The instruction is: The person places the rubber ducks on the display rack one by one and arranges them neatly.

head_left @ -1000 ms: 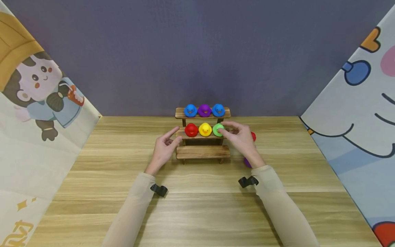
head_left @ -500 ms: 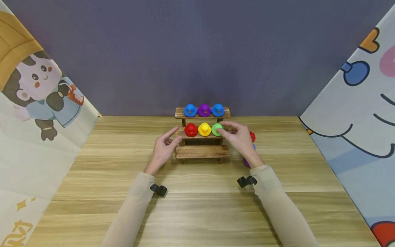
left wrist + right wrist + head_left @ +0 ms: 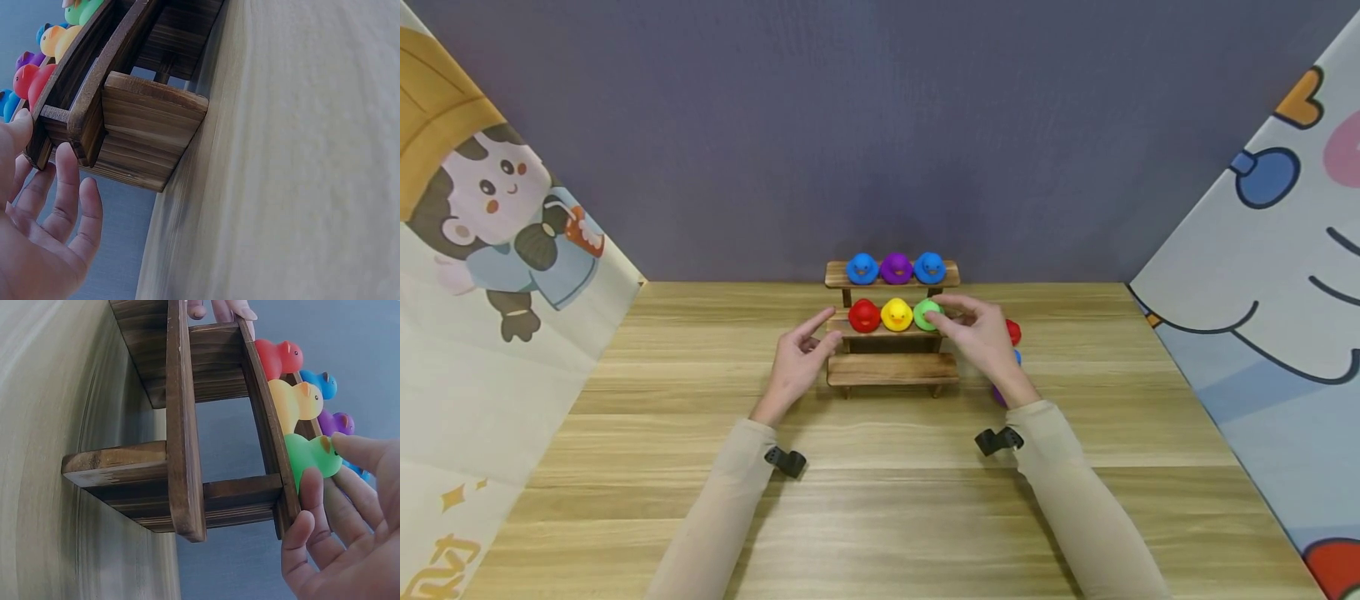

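A three-tier wooden display stand stands against the back wall. On its middle shelf sit a red rubber duck, a yellow rubber duck and a green rubber duck, side by side. My right hand pinches the green duck at the shelf's right end, thumb on its front, as the right wrist view also shows. At the opposite end, my left hand holds the middle shelf's tip between thumb and fingers. In the left wrist view, the remaining fingers of this hand spread loosely below.
The top shelf carries a blue duck, a purple duck and another blue duck. Beside the stand, partly hidden by my right wrist, are a red duck and purple and blue pieces. Printed panels flank the wooden table.
My right hand and the green duck have shifted very slightly left, toward the yellow duck. A bit of blue now shows behind the right wrist. The left hand keeps its place.
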